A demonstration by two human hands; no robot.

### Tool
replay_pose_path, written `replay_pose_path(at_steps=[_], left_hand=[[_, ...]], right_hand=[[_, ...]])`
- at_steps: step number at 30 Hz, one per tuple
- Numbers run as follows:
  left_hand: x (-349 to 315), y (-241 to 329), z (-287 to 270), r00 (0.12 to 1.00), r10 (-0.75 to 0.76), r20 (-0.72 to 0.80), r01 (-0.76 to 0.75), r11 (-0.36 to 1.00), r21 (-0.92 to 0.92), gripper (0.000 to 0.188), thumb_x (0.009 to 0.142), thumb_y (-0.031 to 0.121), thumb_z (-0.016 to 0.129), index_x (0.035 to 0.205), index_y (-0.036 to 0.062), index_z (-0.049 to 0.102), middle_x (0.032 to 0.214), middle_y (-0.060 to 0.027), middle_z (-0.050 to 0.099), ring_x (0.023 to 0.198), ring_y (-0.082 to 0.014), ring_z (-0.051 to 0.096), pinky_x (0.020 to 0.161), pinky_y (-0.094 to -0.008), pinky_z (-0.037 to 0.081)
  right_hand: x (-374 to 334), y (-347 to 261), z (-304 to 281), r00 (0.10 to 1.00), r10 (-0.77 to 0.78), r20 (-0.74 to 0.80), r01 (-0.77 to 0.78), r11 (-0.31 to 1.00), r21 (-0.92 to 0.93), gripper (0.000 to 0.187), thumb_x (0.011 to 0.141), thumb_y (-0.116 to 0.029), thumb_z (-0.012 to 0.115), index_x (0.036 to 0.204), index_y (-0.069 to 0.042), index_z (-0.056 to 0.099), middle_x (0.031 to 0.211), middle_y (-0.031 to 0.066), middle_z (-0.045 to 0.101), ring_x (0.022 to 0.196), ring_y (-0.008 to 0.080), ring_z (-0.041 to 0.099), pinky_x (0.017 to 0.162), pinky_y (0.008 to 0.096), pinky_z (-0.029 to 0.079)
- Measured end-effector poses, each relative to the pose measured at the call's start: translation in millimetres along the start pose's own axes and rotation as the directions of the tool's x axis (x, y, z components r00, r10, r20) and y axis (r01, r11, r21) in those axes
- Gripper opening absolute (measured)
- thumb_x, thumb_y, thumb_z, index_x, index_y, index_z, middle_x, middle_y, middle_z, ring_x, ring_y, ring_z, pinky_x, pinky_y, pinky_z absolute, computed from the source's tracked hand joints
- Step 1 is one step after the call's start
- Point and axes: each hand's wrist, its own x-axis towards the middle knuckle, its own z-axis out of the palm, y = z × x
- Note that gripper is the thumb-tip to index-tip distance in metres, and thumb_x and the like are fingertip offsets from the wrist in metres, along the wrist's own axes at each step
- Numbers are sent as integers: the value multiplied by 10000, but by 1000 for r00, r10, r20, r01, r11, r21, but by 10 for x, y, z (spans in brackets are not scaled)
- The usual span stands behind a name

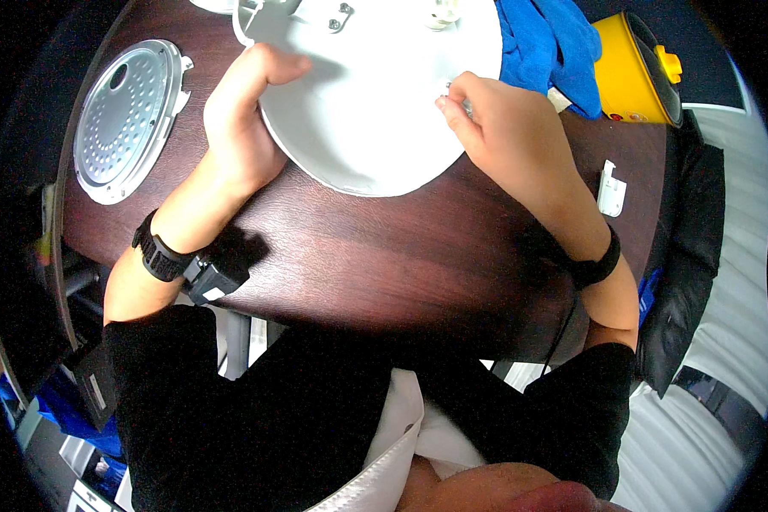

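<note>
A round white plastic shell [358, 128], dished inside, lies at the far middle of the dark table, its far side cut off by the picture's top. Around its left rim my left hand [239, 124] is closed, the thumb reaching over the inner side. My right hand [508, 128] is over the shell's right edge in a pinch. Something small and shiny shows at those fingertips, too little of it to name. Inside the shell, near its far side, sits a small plate with metal screws [340, 17]. A pale translucent fitting [444, 12] stands right of it.
On the left lies a silver perforated round plate with a white rim [128, 124]. A blue cloth [550, 51] is bunched right of the shell, beside a yellow container with a dark lid [631, 72]. A small white plastic piece [611, 189] rests near the table's right edge.
</note>
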Motion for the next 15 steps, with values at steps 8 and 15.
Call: replay_pose_path(at_steps=[8, 15], left_hand=[[25, 102, 95, 991, -126, 44, 133, 960, -247, 241, 850, 189, 414, 958, -1, 515, 961, -126, 573, 901, -190, 568, 832, -303, 442], [6, 94, 35, 988, -133, 78, 149, 957, -250, 262, 833, 186, 425, 988, -6, 512, 953, -137, 581, 883, -199, 577, 813, -292, 452]], right_hand=[[35, 52, 149, 957, 274, 96, -290, 924, 251, 237, 820, -240, 540, 720, -26, 521, 592, 160, 563, 565, 327, 577, 498, 399, 441], [-2, 10, -86, 972, 176, 155, -201, 965, 167, 230, 820, -242, 542, 728, -31, 529, 584, 146, 563, 586, 316, 577, 498, 396, 431]])
